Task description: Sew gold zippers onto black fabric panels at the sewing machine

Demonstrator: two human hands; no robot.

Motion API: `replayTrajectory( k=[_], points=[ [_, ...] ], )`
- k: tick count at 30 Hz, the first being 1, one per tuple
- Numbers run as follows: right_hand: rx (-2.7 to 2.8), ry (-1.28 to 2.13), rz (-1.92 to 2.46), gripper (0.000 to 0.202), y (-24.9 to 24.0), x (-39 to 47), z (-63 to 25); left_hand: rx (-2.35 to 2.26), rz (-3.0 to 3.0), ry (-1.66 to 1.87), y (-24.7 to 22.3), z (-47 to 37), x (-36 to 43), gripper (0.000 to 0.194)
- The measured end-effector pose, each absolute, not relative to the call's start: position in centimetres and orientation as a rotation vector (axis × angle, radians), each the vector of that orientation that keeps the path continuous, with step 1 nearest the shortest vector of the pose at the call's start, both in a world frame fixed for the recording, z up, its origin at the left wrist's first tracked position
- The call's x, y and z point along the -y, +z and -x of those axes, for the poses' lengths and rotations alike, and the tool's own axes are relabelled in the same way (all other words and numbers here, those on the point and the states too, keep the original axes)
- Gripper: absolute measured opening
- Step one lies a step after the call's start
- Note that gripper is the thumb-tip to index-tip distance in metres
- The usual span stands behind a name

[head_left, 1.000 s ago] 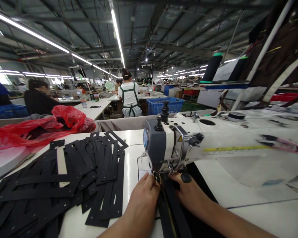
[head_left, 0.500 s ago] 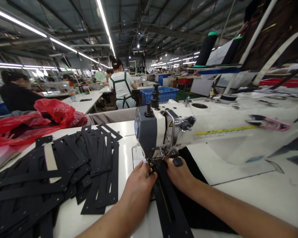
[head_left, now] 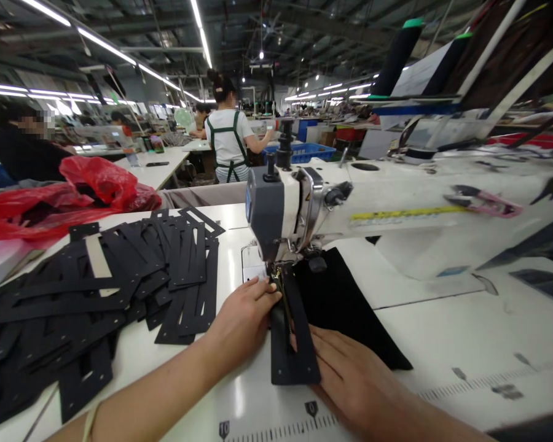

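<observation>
A black slotted strip (head_left: 304, 359) lies under the sewing machine's needle area, its near end toward me. A gold-toothed zipper (head_left: 282, 301) shows in its slot. My left hand (head_left: 246, 313) is closed at the strip's left edge, fingertips close to the presser foot. My right hand (head_left: 350, 368) is at the right edge, its fingers reaching under the strip; a fingertip shows through the slot. The right thumb is hidden. Black fabric (head_left: 345, 307) lies flat to the right of the strip. The sewing machine head (head_left: 270, 209) stands above the work.
Many loose black slotted pieces (head_left: 120, 276) are heaped on the left of the white table (head_left: 239, 393). Behind them lies a red plastic bag (head_left: 96, 184). Pink-handled snips (head_left: 488, 201) rest on the machine arm. A person in a green-strapped apron (head_left: 228, 135) stands farther back.
My right hand has drawn back toward me from beside the needle to the strip's near part. The strip has moved forward under the machine. The view has tilted down slightly.
</observation>
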State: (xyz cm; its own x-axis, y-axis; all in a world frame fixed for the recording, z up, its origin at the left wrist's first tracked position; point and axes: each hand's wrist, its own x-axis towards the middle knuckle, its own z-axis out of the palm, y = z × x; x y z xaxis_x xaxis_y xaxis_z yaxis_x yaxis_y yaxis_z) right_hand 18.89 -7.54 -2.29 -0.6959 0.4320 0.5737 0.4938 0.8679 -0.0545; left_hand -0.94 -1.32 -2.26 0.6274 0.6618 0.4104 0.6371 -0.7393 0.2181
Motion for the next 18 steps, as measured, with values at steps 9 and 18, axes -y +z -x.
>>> replayTrajectory(
  k=[9,18],
  points=[
    [2.382,-0.2,0.622,0.031,-3.0,7.4,-18.1,-1.043,-2.969,0.887,-2.7,0.3,2.9,0.025],
    [2.242,-0.192,0.71,0.034,-7.1,6.8,-18.1,-1.014,-3.135,0.869,-3.1,0.0,2.8,0.03]
  ],
)
